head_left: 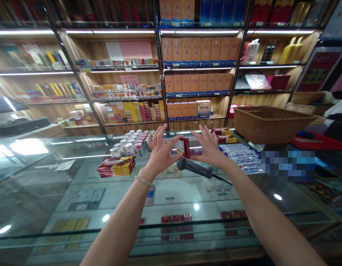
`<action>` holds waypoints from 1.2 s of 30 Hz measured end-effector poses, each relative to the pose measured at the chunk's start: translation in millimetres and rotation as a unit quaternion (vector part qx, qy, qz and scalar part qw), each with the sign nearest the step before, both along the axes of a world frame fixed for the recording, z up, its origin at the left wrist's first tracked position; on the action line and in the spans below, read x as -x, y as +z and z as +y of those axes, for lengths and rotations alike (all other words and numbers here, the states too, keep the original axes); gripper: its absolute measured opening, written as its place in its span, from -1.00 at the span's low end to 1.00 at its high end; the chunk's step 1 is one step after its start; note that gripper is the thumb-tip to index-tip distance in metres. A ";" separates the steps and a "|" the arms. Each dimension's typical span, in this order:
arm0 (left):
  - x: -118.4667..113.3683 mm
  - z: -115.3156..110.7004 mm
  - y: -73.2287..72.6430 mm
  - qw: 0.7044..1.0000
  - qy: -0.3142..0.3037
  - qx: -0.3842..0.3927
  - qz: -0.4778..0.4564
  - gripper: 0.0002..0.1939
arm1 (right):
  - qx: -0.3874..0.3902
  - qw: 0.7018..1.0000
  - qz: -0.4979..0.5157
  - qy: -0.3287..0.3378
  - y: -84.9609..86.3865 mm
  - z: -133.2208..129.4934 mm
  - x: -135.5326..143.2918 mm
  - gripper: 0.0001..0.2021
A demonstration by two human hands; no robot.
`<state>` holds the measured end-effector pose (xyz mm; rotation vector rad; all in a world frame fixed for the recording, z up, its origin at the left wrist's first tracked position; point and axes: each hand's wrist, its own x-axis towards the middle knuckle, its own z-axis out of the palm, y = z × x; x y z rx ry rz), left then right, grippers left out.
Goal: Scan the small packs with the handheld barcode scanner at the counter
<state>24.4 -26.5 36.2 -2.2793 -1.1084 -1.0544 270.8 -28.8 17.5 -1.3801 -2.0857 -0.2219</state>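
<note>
Thumb and forefinger of my left hand [162,150] pinch the left side of a small dark red packet [186,147], held upright above the glass counter. My right hand [207,148] is at the packet's right side, its fingers spread; a small gap seems to lie between its fingertips and the packet. Just below the packet, a black handheld scanner [195,168] rests on the glass. Left of my left hand lies a stack of red and yellow packets [117,166]. Right of my right hand are blue and white sticks [240,157].
Cans and small cups [132,143] stand behind the left stack. Another red and yellow stack [224,135] lies beside a wicker basket [273,123] at the back right. Shelves of boxes [198,85] rise behind the glass counter [85,184].
</note>
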 end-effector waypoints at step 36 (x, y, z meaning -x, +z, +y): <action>16.5 9.7 0.9 0.997 0.047 0.043 -0.032 -0.20 | -0.075 0.996 0.029 -0.032 -12.3 12.5 -8.6 -0.39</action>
